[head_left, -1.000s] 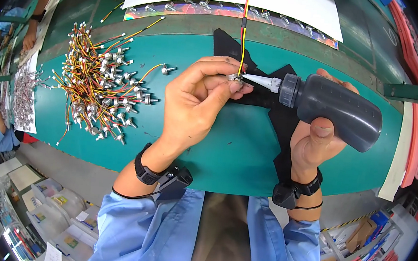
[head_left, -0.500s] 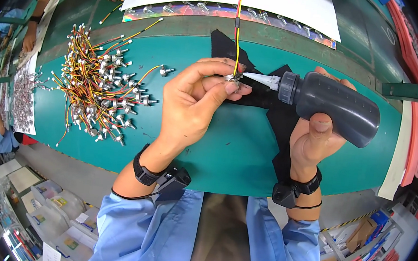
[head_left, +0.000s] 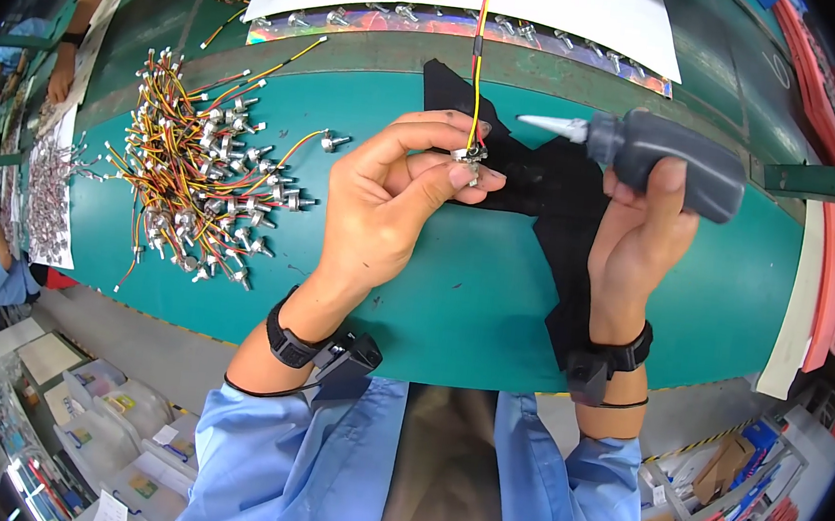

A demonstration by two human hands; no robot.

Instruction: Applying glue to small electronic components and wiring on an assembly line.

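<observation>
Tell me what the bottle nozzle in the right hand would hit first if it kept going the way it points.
The right hand aims the bottle leftward; its nozzle would probably first meet the wires above the left hand, though depth is unclear.

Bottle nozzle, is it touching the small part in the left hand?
No, the nozzle of the dark bottle points at the small part across a clear gap.

Left hand [head_left: 388,202] raised over the bench, thumb and fingertips pinched together, palm up, dark band on the wrist; right hand [head_left: 641,237] fisted, knuckles outward, wrist strapped; both forearms bare below blue sleeves
</observation>
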